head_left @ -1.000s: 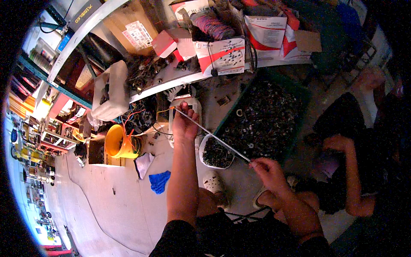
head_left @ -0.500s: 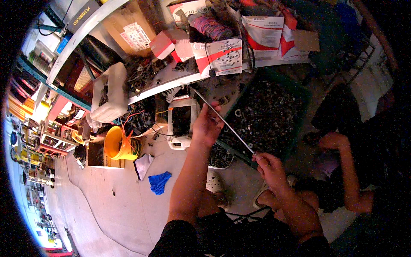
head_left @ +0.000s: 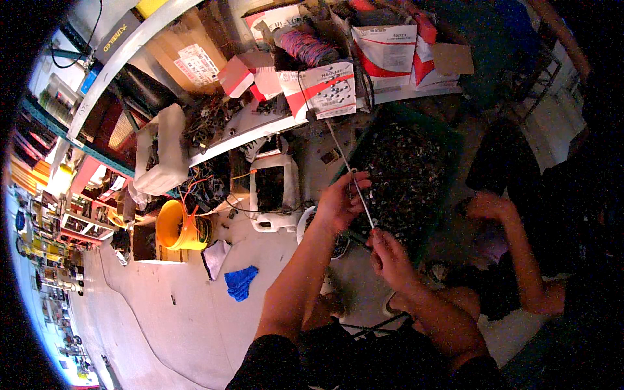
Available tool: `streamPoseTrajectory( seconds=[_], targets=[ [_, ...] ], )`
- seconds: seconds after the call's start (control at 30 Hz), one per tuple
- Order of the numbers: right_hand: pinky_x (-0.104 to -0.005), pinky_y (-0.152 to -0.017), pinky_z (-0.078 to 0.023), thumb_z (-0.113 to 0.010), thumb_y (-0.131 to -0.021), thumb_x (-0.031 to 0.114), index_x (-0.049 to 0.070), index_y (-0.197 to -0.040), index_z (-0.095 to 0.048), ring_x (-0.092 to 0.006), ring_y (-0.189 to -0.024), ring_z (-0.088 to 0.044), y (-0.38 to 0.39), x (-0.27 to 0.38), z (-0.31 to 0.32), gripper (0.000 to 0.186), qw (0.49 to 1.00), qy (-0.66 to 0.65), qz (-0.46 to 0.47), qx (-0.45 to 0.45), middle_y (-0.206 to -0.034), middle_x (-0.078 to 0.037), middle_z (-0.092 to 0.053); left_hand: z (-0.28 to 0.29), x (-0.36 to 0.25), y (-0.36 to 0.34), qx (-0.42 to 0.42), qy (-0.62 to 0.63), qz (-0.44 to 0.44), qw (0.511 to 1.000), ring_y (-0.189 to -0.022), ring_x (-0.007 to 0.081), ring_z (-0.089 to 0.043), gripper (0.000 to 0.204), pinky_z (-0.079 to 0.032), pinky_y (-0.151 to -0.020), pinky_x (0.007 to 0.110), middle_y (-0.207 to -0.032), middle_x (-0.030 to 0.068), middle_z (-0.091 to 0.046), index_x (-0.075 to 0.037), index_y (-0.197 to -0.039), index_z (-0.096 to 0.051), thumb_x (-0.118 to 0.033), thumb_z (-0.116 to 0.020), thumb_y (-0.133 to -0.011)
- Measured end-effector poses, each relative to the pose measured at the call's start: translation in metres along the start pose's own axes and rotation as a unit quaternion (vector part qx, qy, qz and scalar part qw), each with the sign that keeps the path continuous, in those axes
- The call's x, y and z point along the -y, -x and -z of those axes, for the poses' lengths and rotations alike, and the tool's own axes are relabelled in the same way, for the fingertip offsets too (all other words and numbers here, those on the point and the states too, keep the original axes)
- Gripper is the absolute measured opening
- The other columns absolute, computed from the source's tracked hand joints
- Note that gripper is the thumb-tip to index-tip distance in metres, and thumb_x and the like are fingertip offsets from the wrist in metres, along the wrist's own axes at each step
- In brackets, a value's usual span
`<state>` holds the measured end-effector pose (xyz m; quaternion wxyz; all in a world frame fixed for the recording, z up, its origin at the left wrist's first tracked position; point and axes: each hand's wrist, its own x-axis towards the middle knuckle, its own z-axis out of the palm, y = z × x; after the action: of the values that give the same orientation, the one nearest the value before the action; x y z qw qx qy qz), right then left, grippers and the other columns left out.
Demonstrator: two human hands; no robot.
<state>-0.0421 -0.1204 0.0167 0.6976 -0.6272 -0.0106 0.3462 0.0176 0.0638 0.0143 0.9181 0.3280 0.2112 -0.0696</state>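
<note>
Overall, largest first: one long shelf (head_left: pixel 247 138), pale hard edge, curved by the lens, loaded with cartons.

One crate (head_left: pixel 456 153), dark green, straight-sided, probably rigid plastic; stands on the floor beyond my hands.

One cut-open jug (head_left: pixel 270 223), whitish plastic, rounded corners, moulded handle, dark contents.

One bucket (head_left: pixel 170 225), yellow, smooth, round-mouthed, tipped toward me.

One cloth (head_left: pixel 241 283), blue, soft, crumpled flat on the floor.

Two hands, mine, bare. Right hand (head_left: pixel 392 259): grip closed, thumb and fingers pinched on the near end of the rod. Left hand (head_left: pixel 343 203): fingers curled beneath it, partway along; whether they press or merely cradle, I cannot tell.

One rod (head_left: pixel 361 195), slender, straight, pale grey with a metallic sheen; held slantwise in front of the crate, far end leaning away from me toward the shelf. I judge it light and stiff, unlikely to snap, though so thin a length may flex if pushed sideways. Its smooth face could slip or roll in a loose grip; best held by a firm pinch at the near end, with a second support near mid-length.

Many metal pieces (head_left: pixel 416 170), small, hard-looking, some ring-shaped, heaped in the crate.
</note>
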Motion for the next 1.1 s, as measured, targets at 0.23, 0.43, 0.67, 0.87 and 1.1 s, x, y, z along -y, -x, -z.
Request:
streamPoseTrajectory(
  seconds=[0.23,0.43,0.67,0.87,1.1],
  targets=[
    [-0.0220,-0.043,-0.028,-0.044,-0.099,0.036,0.010,-0.106,-0.053,-0.0046,-0.048,-0.036,-0.015,0.006,-0.002,0.029,0.998,-0.007,0.039,-0.052,-0.061,0.004,-0.042,-0.004,0.017,0.000,0.023,0.007,0.036,0.999,-0.057,0.0088,-0.038,0.033,-0.030,-0.049,0.023,-0.073,-0.0008,-0.053,-0.004,-0.099,-0.062,-0.035,-0.048,-0.095],
    [-0.0218,-0.043,-0.029,-0.046,-0.098,0.033,0.009,-0.107,-0.053,-0.0047,-0.049,-0.038,-0.023,0.002,0.003,0.027,0.995,0.010,0.070,-0.070,-0.062,0.004,-0.043,-0.012,0.022,0.001,0.035,-0.077,-0.027,0.996,-0.051,0.0064,-0.033,0.034,-0.027,-0.046,0.022,-0.061,-0.0050,-0.042,-0.005,-0.086,-0.062,-0.035,-0.049,-0.096],
    [-0.0212,-0.042,-0.028,-0.045,-0.098,0.032,0.009,-0.104,-0.054,-0.0043,-0.049,-0.037,-0.030,-0.005,0.002,0.025,0.992,0.004,0.093,-0.089,-0.062,0.005,-0.043,-0.010,0.022,0.000,-0.006,-0.169,-0.065,0.983,-0.045,0.0049,-0.031,0.034,-0.024,-0.042,0.022,-0.055,-0.0065,-0.039,-0.007,-0.085,-0.062,-0.036,-0.048,-0.097],
    [-0.0208,-0.042,-0.028,-0.046,-0.098,0.031,0.010,-0.101,-0.054,-0.0038,-0.049,-0.037,-0.030,-0.004,-0.001,0.023,0.993,-0.007,0.090,-0.073,-0.062,0.005,-0.042,-0.008,0.024,0.001,-0.021,-0.220,-0.098,0.970,-0.043,0.0042,-0.032,0.030,-0.024,-0.041,0.022,-0.052,-0.0068,-0.038,-0.007,-0.086,-0.063,-0.033,-0.051,-0.096],
    [-0.0201,-0.043,-0.028,-0.047,-0.098,0.031,0.010,-0.104,-0.054,-0.0033,-0.050,-0.036,-0.032,0.000,0.002,0.023,0.995,-0.005,0.074,-0.069,-0.063,0.006,-0.043,-0.014,0.024,0.002,-0.043,-0.297,-0.128,0.945,-0.044,0.0026,-0.033,0.027,-0.024,-0.041,0.021,-0.053,-0.0069,-0.043,-0.008,-0.087,-0.065,-0.031,-0.054,-0.094]
  ],
)
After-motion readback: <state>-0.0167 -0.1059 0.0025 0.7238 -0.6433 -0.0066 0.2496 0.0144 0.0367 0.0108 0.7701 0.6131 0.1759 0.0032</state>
